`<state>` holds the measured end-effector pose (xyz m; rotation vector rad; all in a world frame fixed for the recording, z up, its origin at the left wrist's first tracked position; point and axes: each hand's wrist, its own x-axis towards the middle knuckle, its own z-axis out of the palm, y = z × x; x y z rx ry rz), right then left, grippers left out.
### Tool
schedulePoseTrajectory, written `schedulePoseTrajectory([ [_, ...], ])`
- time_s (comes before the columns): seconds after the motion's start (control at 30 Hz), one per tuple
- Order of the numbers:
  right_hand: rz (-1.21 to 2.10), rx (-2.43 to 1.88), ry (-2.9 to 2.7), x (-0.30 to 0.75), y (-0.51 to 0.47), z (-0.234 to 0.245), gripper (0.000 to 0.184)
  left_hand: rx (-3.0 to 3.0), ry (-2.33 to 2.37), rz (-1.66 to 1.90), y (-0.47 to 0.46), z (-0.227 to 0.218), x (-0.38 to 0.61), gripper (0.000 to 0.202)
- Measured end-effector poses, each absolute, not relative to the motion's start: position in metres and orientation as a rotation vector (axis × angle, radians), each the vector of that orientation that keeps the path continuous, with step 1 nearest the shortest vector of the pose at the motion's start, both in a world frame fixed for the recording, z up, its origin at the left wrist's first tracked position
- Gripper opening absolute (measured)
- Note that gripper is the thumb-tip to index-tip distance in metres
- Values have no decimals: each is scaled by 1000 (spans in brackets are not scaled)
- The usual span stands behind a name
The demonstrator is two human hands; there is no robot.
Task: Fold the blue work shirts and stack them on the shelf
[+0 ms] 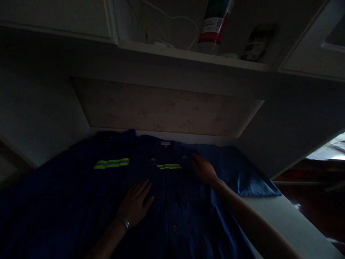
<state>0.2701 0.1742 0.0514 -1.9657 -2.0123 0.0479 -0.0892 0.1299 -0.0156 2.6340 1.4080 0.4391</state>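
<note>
A dark blue work jacket lies front up on the white surface, its collar at the far side with a small label inside. Yellow-green reflective tape shows inside below the neck, and a button sits low on the front. My left hand, with a bracelet at the wrist, rests flat on the jacket's left part, fingers spread. Near the shoulder on the right, my right hand lies on the cloth with its fingers stretched out. More dark blue cloth with a reflective strip spreads on the left.
A blue folded cloth or bag lies at the right on the white tabletop. Above hangs a shelf holding a red-labelled bottle, a dark jar and a white cable. Side panels and a patterned back wall enclose the surface.
</note>
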Motion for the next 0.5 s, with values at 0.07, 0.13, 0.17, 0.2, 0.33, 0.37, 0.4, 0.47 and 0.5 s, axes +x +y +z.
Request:
schedulePoseTrajectory([
  [0.07,-16,-2014,-2033,274,173,45,54,2643,1403,442,129,-16,-90,56],
  [0.13,5,-2019,-2165,272,167,31,56,2658,1397,448,128,-17,-90,55],
  [0.17,39,-2014,-2244,269,164,22,55,2660,1397,444,129,-17,-90,56],
  [0.2,70,-2008,-2312,266,161,14,55,2653,1399,432,129,-17,-88,56],
  [0.33,166,-2007,-2357,257,157,-1,52,2530,1421,352,126,-4,-79,63],
  [0.37,193,-1996,-2328,256,157,1,53,2473,1423,344,122,3,-78,64],
  [0.4,222,-1970,-2283,257,156,6,53,2407,1418,355,114,11,-78,64],
  [0.47,289,-1888,-2112,260,146,20,55,2256,1377,434,90,30,-84,60],
  [0.5,365,-1841,-1978,263,135,29,55,2167,1354,491,73,39,-92,56],
])
